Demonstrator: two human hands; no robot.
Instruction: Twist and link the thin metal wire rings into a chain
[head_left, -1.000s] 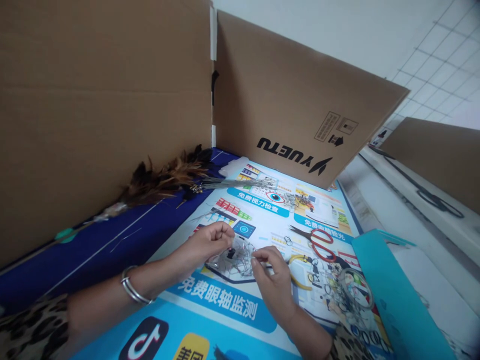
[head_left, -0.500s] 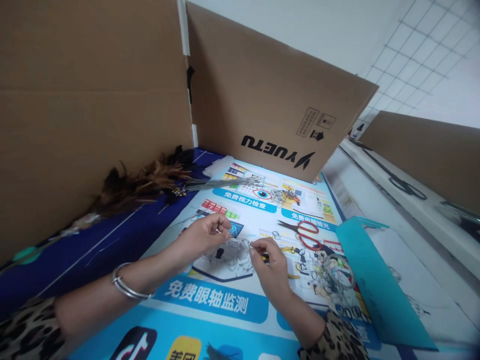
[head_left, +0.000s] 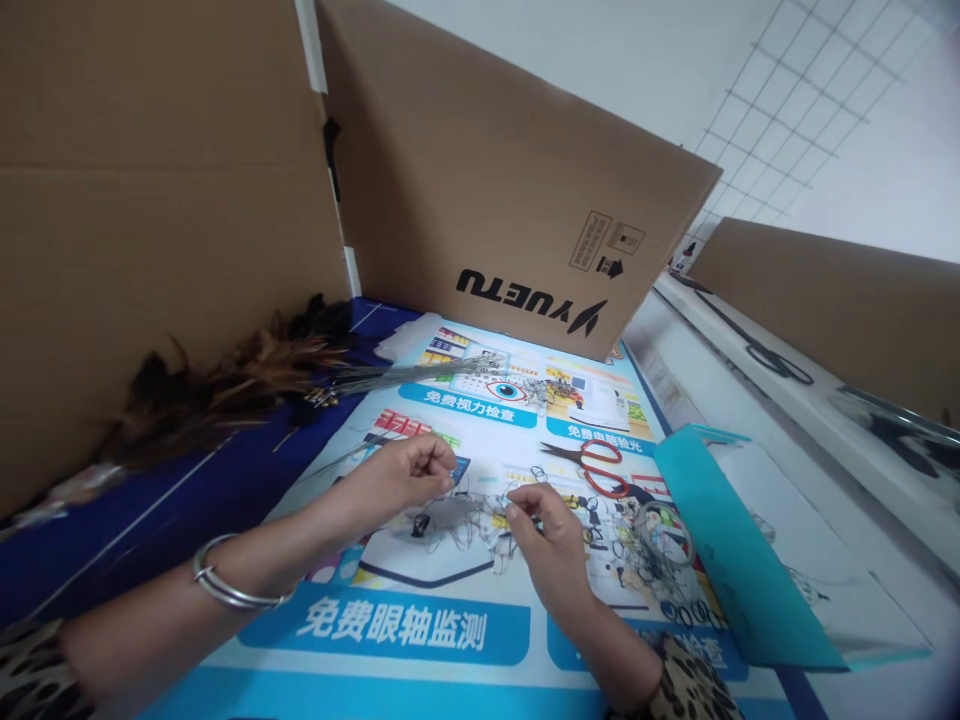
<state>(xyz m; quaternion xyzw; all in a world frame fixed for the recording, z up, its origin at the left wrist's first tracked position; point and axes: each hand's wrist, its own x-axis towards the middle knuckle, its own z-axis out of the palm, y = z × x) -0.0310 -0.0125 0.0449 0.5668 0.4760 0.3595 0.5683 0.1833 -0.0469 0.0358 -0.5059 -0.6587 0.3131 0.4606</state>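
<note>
My left hand [head_left: 409, 475] is closed in a pinch over the printed sheet, a silver bangle on its wrist. What lies between its fingertips is too fine to make out. Facing it, my right hand [head_left: 553, 548] pinches thin wire between thumb and forefinger. A loose tangle of thin wire [head_left: 469, 518] spreads between and below both hands, with a small black piece [head_left: 421, 524] at its left side. Red-handled scissors [head_left: 600, 468] lie open beyond my right hand. To the right of that hand are small black rings and clips [head_left: 600, 515] and a round coil [head_left: 666, 535].
Cardboard panels [head_left: 495, 170] wall off the back and left. Brown and black feathers [head_left: 247, 365] lie along the left panel, beside a bundle of thin metal stems [head_left: 405, 376]. A teal folder [head_left: 739, 550] sits at right. Another pair of scissors [head_left: 776, 360] rests on the white ledge.
The whole view has shifted, so the panels and table appear further left. My hands keep their pinches, with the right fingertips slightly lower. More of the wire tangle shows below them.
</note>
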